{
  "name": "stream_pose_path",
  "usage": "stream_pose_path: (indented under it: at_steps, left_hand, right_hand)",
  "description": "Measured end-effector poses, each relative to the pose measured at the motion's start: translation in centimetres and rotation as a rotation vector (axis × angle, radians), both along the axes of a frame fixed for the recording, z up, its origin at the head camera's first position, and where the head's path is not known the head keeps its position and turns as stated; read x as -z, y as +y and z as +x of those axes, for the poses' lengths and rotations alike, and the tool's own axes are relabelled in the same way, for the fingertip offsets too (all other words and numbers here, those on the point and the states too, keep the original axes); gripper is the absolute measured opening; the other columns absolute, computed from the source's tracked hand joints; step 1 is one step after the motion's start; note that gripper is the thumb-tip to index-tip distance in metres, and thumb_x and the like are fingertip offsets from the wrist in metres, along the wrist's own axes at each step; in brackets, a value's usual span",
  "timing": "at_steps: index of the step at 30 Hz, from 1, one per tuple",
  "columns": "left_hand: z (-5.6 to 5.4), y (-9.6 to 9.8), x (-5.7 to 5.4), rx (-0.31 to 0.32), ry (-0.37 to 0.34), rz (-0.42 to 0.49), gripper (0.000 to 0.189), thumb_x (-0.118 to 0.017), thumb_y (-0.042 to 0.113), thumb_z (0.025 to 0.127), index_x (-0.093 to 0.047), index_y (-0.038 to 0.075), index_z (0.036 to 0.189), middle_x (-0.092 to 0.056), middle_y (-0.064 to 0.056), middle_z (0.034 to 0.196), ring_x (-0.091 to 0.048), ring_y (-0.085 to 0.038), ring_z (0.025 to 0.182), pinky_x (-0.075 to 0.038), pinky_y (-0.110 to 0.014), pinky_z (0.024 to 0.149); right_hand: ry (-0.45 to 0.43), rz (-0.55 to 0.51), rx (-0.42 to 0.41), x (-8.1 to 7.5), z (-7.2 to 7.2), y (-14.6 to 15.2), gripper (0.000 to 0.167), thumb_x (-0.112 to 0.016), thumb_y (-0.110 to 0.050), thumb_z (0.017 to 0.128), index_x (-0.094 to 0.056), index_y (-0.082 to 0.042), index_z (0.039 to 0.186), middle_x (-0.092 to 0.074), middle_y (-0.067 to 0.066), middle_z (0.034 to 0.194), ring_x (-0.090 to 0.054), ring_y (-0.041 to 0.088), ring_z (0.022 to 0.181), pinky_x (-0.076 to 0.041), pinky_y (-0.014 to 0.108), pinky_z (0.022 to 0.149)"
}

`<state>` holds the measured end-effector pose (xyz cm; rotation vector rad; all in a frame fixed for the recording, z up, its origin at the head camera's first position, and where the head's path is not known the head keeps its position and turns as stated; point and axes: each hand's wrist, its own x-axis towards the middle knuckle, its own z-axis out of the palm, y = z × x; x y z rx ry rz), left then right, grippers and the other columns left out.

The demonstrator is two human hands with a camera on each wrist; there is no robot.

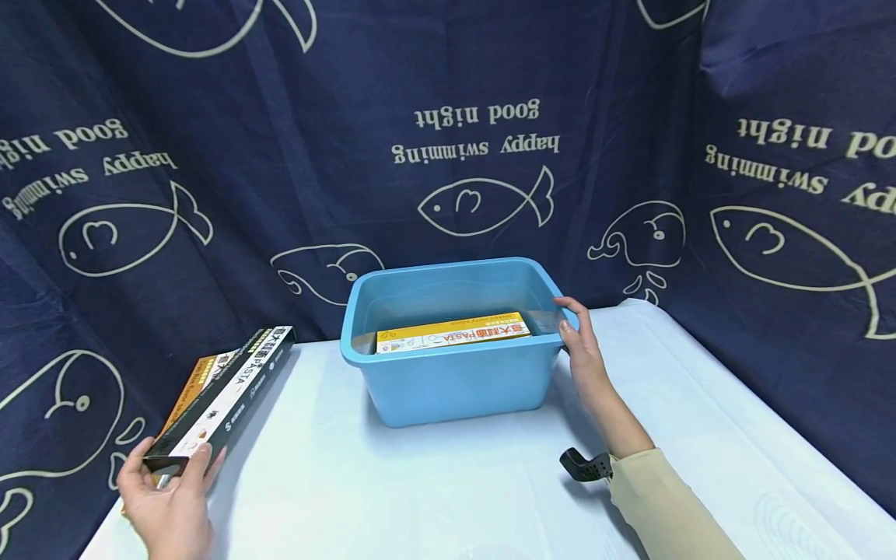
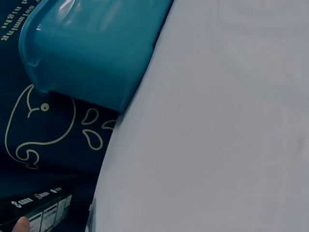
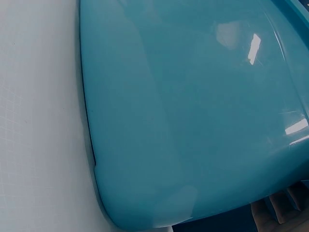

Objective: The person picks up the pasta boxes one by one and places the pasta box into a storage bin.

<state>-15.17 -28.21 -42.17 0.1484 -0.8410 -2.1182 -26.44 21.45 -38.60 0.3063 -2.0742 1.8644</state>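
My left hand [image 1: 168,498] grips the near end of a long black-and-white pasta box [image 1: 231,400], thumb on its right side. Beneath and to the left of it shows an orange pasta box [image 1: 189,389], partly covered. In the left wrist view only a fingertip [image 2: 21,225] shows against the black box [image 2: 46,212]. At the right end of a light blue plastic bin [image 1: 455,389], my right hand [image 1: 584,354] holds the rim, thumb on the near side. A yellow-and-white pasta box [image 1: 451,333] lies inside the bin. The bin's wall [image 3: 183,121] fills most of the right wrist view.
A white cloth [image 1: 315,498] covers the table. Behind and on both sides hangs a dark blue curtain [image 1: 476,70] printed with fish and upside-down lettering. A black band [image 1: 588,465] sits at my right wrist, beside a beige sleeve [image 1: 665,505].
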Motion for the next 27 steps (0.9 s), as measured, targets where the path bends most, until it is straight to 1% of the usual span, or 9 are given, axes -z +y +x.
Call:
stream_pose_path:
  at_steps: [2,6,11,15,20,22,27]
  left_hand:
    - [0.2,0.1,-0.3,-0.004,0.042,0.001,0.076,-0.049,-0.040,0.073,-0.042,0.007,0.132,-0.038,-0.006,0.134,-0.069,-0.021,0.092,-0.060,-0.034,0.059]
    - [0.5,0.4,-0.9,-0.013,0.097,-0.012,0.074,-0.048,-0.039,0.074,-0.042,0.005,0.133,-0.039,-0.009,0.135,-0.070,-0.022,0.097,-0.061,-0.035,0.062]
    - [0.4,0.8,-1.2,-0.016,0.155,-0.034,0.071,-0.048,-0.038,0.077,-0.043,0.003,0.135,-0.039,-0.014,0.134,-0.069,-0.026,0.100,-0.060,-0.037,0.065]
    - [0.4,1.2,-1.7,-0.018,0.199,-0.051,0.070,-0.047,-0.038,0.077,-0.046,0.001,0.136,-0.039,-0.018,0.134,-0.068,-0.028,0.101,-0.060,-0.038,0.067]
    - [0.5,1.9,-2.5,-0.011,0.241,-0.081,0.069,-0.046,-0.037,0.078,-0.045,-0.001,0.137,-0.039,-0.021,0.135,-0.067,-0.031,0.104,-0.060,-0.039,0.070]
    - [0.5,2.2,-2.8,-0.006,0.242,-0.097,0.068,-0.046,-0.036,0.079,-0.045,-0.001,0.137,-0.039,-0.022,0.135,-0.066,-0.031,0.106,-0.059,-0.039,0.071]
    - [0.5,2.9,-3.5,0.005,0.250,-0.101,0.066,-0.048,-0.035,0.080,-0.046,-0.001,0.137,-0.039,-0.022,0.137,-0.066,-0.031,0.107,-0.059,-0.039,0.070]
  right_hand:
    - [0.004,0.000,-0.001,0.0,0.1,0.0,0.048,-0.034,-0.029,0.104,-0.031,-0.017,0.150,-0.017,0.006,0.166,-0.017,0.034,0.154,-0.015,0.070,0.119]
    - [0.005,0.002,0.000,0.0,0.0,0.1,0.048,-0.033,-0.029,0.104,-0.031,-0.017,0.150,-0.017,0.005,0.166,-0.016,0.033,0.154,-0.014,0.070,0.119]
    - [0.005,0.001,0.000,0.1,0.0,0.1,0.048,-0.034,-0.030,0.104,-0.031,-0.017,0.150,-0.017,0.005,0.166,-0.017,0.033,0.154,-0.015,0.070,0.119]
    - [-0.003,0.000,-0.002,0.1,0.1,0.0,0.048,-0.034,-0.029,0.104,-0.030,-0.017,0.151,-0.017,0.006,0.166,-0.017,0.033,0.154,-0.016,0.070,0.119]
    - [0.000,0.000,-0.001,0.0,0.1,0.0,0.048,-0.034,-0.030,0.104,-0.031,-0.017,0.150,-0.016,0.006,0.166,-0.016,0.034,0.154,-0.015,0.070,0.119]
    - [0.001,-0.005,0.001,0.0,0.1,0.0,0.048,-0.034,-0.030,0.104,-0.031,-0.018,0.150,-0.017,0.006,0.166,-0.017,0.033,0.154,-0.016,0.069,0.119]
    - [0.001,-0.010,-0.001,0.0,0.1,0.0,0.048,-0.034,-0.030,0.103,-0.031,-0.018,0.150,-0.017,0.006,0.166,-0.017,0.034,0.154,-0.015,0.070,0.119]
